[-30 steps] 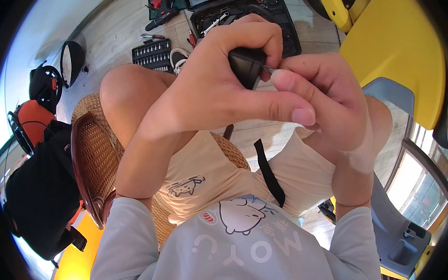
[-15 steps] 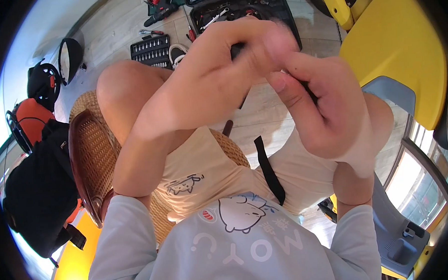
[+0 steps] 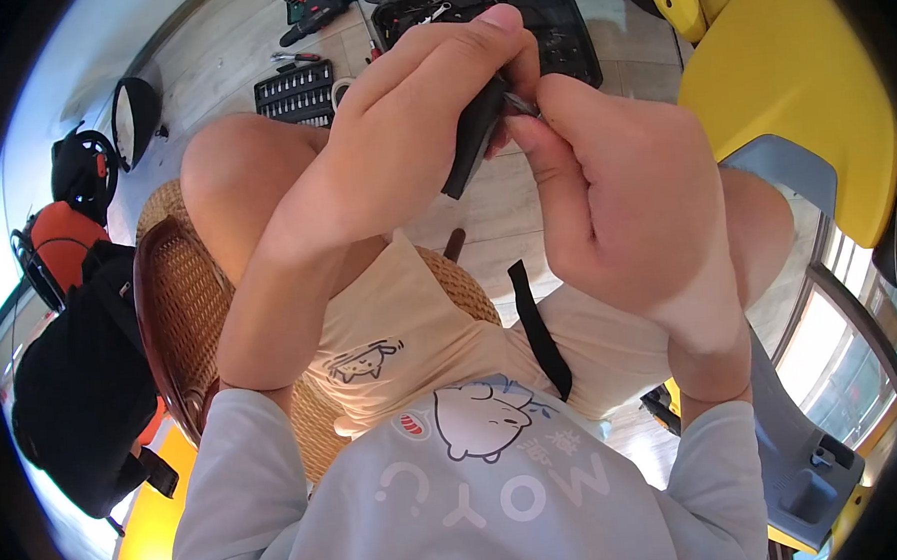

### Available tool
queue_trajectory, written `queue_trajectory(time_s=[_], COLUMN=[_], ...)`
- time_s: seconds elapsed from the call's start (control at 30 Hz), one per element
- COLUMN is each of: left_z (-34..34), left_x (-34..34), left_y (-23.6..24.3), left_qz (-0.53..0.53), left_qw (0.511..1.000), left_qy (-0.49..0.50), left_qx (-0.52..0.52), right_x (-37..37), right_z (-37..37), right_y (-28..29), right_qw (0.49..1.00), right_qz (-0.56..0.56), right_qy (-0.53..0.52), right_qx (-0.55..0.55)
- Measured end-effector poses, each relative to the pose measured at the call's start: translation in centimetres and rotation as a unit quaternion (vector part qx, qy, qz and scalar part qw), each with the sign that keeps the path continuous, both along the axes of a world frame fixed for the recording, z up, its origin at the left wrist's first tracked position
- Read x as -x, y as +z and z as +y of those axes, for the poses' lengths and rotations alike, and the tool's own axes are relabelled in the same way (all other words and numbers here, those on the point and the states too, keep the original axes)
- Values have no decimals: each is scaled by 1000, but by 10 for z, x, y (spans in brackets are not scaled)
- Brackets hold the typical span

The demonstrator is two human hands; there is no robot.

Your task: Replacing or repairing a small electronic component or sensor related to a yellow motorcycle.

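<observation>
In the upper middle, my left hand [image 3: 402,132] is wrapped round a black object [image 3: 471,149], with its fingertips curled over the top and the black lower end showing below them. My right hand [image 3: 630,197] is closed in a pinch at the object's right side, on a small silver metal piece [image 3: 521,105]. The thumb and forefinger mostly cover that piece, so its shape is hard to tell. Both hands are above my lap, close together.
An open black tool case [image 3: 571,49], a socket set [image 3: 290,92] and a drill [image 3: 307,21] lie on the floor ahead. Yellow panels [image 3: 780,85] stand at right. A wicker chair [image 3: 180,322] is under me; a black bag [image 3: 73,386] is at left.
My right hand has moved up and left, its pinch now higher. My left fingers have shifted over the black object, and their tips now point up at its top.
</observation>
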State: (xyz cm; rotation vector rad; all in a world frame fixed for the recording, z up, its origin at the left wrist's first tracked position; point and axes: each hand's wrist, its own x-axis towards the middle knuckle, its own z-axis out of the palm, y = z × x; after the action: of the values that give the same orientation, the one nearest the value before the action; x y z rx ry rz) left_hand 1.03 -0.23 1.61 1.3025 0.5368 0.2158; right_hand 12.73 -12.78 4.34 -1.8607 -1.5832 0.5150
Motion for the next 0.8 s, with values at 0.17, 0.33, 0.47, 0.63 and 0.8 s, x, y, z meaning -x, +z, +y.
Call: queue_trajectory(time_s=[0.17, 0.33, 0.47, 0.63, 0.8], left_z=[-4, 8, 7, 7, -10], left_x=[3, 4, 2, 1, -4], left_y=[-11, -5, -8, -22, -24], left_qz=[-27, 93, 159, 165, 188], left_qw=[996, 994, 969, 920, 850], left_qy=[28, -8, 37, -26, -139], left_qx=[-80, 49, 186, 356, 472], right_x=[0, 0, 2, -18, -32], right_z=[2, 5, 11, 6, -10], right_y=[-7, -19, -18, -26, -8], right_qw=[993, 984, 972, 944, 890], right_qz=[-117, -178, -232, -304, -385], right_qy=[3, 9, 33, 123, 244], right_qx=[-17, 4, 26, 11, 20])
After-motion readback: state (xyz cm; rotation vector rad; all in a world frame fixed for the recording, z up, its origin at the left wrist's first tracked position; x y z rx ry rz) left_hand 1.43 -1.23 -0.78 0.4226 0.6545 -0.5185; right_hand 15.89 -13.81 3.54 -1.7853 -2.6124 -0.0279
